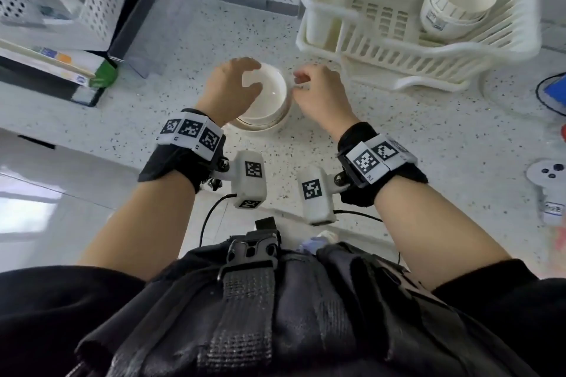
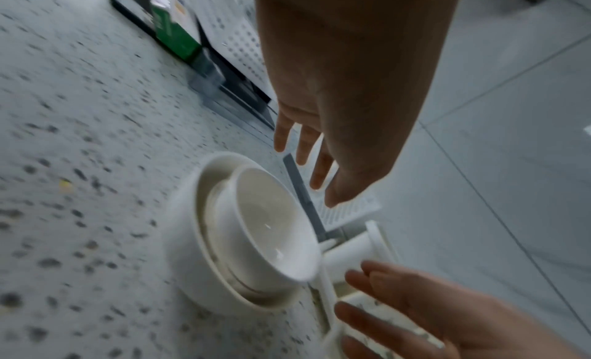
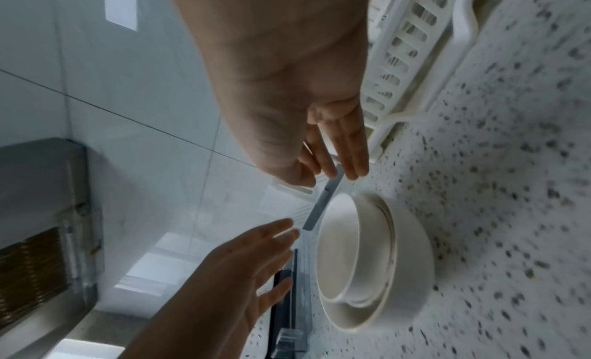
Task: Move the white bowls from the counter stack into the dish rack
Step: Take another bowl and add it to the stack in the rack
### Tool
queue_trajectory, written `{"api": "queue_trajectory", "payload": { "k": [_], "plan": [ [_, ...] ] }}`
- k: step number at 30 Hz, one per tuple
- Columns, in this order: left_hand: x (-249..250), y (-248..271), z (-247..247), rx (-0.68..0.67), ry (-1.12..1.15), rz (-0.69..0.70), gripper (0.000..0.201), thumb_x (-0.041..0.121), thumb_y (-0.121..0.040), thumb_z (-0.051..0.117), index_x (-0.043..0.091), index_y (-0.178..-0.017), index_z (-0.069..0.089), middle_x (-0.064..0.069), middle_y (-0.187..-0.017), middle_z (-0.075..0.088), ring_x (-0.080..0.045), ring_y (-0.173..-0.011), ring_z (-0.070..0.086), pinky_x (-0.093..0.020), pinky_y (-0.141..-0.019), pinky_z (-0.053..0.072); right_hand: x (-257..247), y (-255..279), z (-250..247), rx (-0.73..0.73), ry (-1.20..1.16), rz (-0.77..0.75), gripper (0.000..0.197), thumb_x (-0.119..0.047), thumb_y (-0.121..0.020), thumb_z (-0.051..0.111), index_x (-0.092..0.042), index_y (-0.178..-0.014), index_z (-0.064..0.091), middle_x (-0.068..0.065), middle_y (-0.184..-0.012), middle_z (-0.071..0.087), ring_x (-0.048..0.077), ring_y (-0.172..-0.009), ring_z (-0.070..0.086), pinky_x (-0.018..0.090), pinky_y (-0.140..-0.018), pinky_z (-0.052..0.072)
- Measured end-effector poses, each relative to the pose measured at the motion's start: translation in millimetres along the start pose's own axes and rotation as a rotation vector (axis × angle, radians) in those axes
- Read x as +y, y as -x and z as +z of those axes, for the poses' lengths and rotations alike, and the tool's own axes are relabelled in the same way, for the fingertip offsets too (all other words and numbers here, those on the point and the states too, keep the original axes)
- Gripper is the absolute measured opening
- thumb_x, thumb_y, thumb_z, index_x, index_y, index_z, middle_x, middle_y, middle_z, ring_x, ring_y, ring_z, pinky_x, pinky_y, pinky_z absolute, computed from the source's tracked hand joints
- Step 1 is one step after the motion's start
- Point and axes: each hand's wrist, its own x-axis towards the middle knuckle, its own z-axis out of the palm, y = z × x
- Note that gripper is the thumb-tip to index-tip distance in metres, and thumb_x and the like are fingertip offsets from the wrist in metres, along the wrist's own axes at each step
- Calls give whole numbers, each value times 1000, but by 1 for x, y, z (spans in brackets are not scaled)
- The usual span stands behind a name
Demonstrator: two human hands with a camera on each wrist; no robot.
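The stack (image 1: pixel 269 107) of white bowls sits on the speckled counter (image 1: pixel 398 138), near the rack (image 1: pixel 382 49). Left hand (image 1: pixel 231 87) and right hand (image 1: pixel 318 92) flank the stack, fingers spread, holding nothing. Two nested bowls (image 1: pixel 456 0) lie tilted in the rack; their label is unreadable.

Both hands out in front, fingers loose, holding nothing.

In the head view the left hand (image 1: pixel 232 87) sits at about 11 o'clock from the body, palm down, fingers spread and lightly bent; the right hand (image 1: pixel 318 92) lies at about 1 o'clock, just beside it, fingers gently curved inward toward 9 o'clock. Both forearms are bare, each wrist wrapped in a black band carrying white marker blocks. The wrist views show straight, relaxed fingers (image 2: pixel 315 172) on the left hand and the same on the right.
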Motion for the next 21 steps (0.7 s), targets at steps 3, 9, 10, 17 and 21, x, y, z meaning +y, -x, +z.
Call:
{"api": "queue_trajectory", "payload": {
  "k": [3, 9, 10, 17, 21],
  "plan": [
    [-31, 4, -10, -3, -18, -55, 47, 11, -87, 54, 10, -133, 46, -12, -138, 49, -27, -127, 45, -35, -105, 37, -4, -3, 21, 25, 21, 79, 30, -9, -87, 58, 2, -115, 61, 15, -117, 67, 28, -109, 61, 36, -94, 48],
    [-68, 4, -11, -96, -109, -74, 51, 12, -89, 52, 7, -138, 39, -14, -143, 43, -28, -131, 41, -35, -107, 33, -7, -21, 52, 52, 116, 198, 36, -18, -86, 59, -5, -119, 58, 14, -117, 64, 31, -106, 60, 37, -86, 51],
    [-71, 3, -11, -111, -113, -68, 51, 12, -90, 52, 7, -139, 38, -14, -145, 41, -27, -133, 39, -34, -108, 31, -7, -24, 55, 52, 125, 223, 36, -18, -86, 60, -5, -119, 58, 14, -117, 63, 32, -104, 61, 40, -86, 54],
    [-83, -11, -1, -148, -56, -12, 50, 11, -87, 56, 3, -135, 43, -12, -143, 43, -28, -125, 47, -31, -103, 37, -5, -36, 66, 66, 119, 324, 34, -4, -84, 58, -4, -118, 56, 15, -121, 59, 33, -100, 64, 45, -73, 61],
    [-92, -10, 5, -184, 10, -41, 46, 16, -90, 53, 8, -134, 43, -16, -135, 52, -31, -117, 54, -38, -97, 44, -6, -40, 68, 105, 108, 344, 34, 1, -83, 55, 0, -116, 56, 18, -118, 63, 33, -107, 61, 40, -83, 57]
  ]
}}
